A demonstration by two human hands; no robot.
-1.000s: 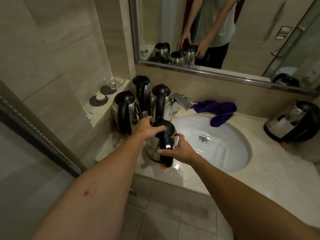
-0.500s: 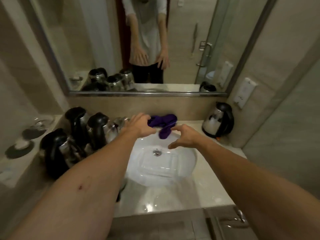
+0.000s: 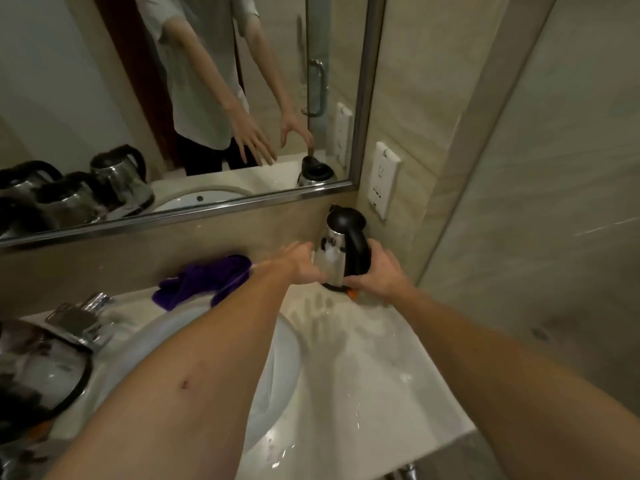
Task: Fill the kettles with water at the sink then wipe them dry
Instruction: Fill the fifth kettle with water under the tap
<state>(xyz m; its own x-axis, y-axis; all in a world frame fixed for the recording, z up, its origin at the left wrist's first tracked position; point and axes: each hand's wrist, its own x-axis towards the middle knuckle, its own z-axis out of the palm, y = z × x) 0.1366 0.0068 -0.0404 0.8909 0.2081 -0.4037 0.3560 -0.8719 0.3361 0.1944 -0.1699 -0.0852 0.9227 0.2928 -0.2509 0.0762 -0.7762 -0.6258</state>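
Note:
A steel kettle [image 3: 333, 252] with a black lid and handle stands in the far right corner of the counter, under the mirror. My right hand [image 3: 379, 273] wraps around the lower part of its black handle. My left hand [image 3: 300, 262] is at the kettle's left side with fingers spread, blurred; I cannot tell if it touches. A purple cloth [image 3: 204, 279] lies behind the white sink basin [image 3: 280, 355]. Another kettle [image 3: 38, 370] stands blurred at the left edge, beside the chrome tap [image 3: 81, 315].
The wet marble counter [image 3: 374, 358] runs from the basin to the right wall. A white wall socket [image 3: 383, 180] sits just above the corner kettle. The mirror [image 3: 86, 109] reflects several kettles and the person's arms. The counter's front edge is bottom right.
My hands left the kettle at the left, crossed over the basin and reached the right corner kettle. The right hand closed on its handle. The view swung right.

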